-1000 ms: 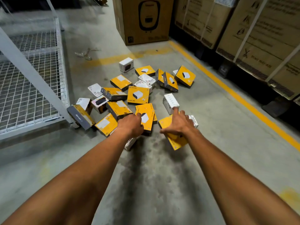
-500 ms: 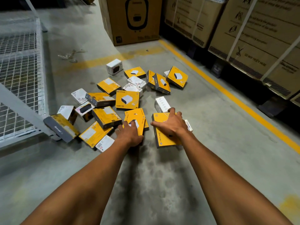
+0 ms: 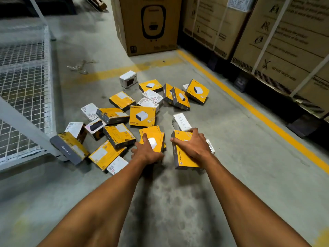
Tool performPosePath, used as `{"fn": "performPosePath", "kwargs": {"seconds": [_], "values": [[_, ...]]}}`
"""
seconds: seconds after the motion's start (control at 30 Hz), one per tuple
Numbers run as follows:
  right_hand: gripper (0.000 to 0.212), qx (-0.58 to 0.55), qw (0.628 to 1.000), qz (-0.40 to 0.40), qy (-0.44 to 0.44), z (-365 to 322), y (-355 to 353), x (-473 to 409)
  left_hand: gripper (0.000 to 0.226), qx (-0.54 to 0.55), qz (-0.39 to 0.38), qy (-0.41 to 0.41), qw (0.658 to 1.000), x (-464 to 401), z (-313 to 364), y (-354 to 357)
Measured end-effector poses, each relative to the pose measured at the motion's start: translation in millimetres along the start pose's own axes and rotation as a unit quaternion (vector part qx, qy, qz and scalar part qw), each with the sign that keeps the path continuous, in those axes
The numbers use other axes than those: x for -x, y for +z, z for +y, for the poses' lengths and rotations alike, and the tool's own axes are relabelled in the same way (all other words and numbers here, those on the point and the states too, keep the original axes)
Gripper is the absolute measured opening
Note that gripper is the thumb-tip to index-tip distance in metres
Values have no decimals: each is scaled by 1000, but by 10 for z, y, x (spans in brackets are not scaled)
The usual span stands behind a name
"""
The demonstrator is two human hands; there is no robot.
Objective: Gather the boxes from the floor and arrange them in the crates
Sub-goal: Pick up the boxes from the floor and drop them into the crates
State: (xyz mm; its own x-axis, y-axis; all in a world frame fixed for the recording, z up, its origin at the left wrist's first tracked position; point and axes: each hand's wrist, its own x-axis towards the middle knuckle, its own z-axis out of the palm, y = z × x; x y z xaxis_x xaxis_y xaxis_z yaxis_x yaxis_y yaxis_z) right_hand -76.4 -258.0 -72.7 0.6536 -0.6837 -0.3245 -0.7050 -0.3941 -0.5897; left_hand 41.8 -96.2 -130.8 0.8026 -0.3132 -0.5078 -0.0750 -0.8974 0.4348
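Several yellow and white boxes lie scattered on the concrete floor in front of me. My right hand (image 3: 193,144) grips a yellow box with a grey side (image 3: 179,157), fingers curled over its top and far edge. My left hand (image 3: 146,153) grasps the near end of another yellow box (image 3: 156,139), which lies on top of a second yellow one. A white box (image 3: 181,121) stands just beyond my right hand. A further white box (image 3: 211,146) pokes out to the right, under my right hand.
A white wire-mesh cage (image 3: 26,90) with a slanted metal post stands at the left; a grey-edged box (image 3: 70,148) leans at its corner. Large cardboard cartons (image 3: 151,25) block the back and right. A yellow floor line (image 3: 249,107) runs diagonally along the right.
My right hand has closed on its yellow box and turned it square to me. My left hand slid onto the end of the other yellow box. The view shifted slightly.
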Motion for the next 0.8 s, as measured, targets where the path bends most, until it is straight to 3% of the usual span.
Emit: {"fn": "performPosePath", "kwargs": {"seconds": [0.1,0.2,0.27,0.47,0.6,0.73,0.8], "values": [[104,-67,998,11,17,-108,-51,-6,128,172,1,32,985,80,101,-222],[99,-177,983,1,52,-280,-203,99,113,363,-32,26,931,385,209,-548],[96,-247,967,-13,65,-390,-338,230,101,429,-58,47,900,714,284,-775],[100,-390,916,-51,81,-1118,-993,772,83,525,-109,72,841,1626,476,-1858],[59,-451,886,-105,10,-1994,-1589,1389,69,550,-133,88,820,2396,708,-2742],[81,-489,858,-156,1,-2947,-2279,1995,46,546,-172,101,814,3269,997,-3635],[79,-496,851,-172,-14,-3460,-2658,2321,44,565,-176,85,801,3680,1115,-4118]]}}
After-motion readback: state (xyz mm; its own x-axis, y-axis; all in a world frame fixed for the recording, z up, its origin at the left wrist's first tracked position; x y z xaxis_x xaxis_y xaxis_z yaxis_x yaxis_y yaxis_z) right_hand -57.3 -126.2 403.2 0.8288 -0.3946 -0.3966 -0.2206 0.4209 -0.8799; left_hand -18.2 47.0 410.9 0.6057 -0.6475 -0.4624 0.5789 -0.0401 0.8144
